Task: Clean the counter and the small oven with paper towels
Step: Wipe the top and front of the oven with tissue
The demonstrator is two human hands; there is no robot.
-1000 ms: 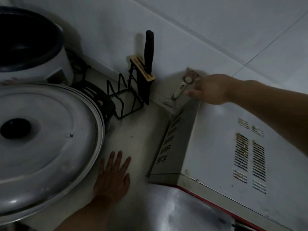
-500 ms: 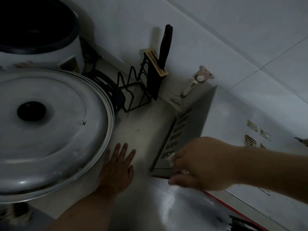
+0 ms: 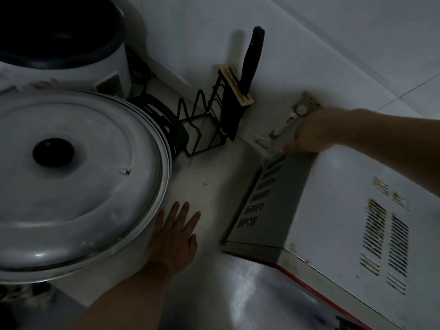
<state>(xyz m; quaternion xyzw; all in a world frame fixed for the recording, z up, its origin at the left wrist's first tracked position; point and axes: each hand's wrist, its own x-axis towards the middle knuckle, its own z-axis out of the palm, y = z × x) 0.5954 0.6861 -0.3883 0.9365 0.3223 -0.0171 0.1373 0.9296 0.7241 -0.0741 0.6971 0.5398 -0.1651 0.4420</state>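
Smooth pale counter (image 3: 214, 186) bears flat left hand (image 3: 172, 236); right hand (image 3: 309, 134) grip unclear at boxy metal oven (image 3: 333, 210).

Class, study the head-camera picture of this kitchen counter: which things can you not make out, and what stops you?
- Paper towel: head view, hidden under right hand, if held at all.
- Knife blade: sunk in its rack.
- Small oven front: cut off by the lower edge.
- Pot beneath the big lid: covered.

text: none legible | small oven (image 3: 338, 210): no readable label | light: dim
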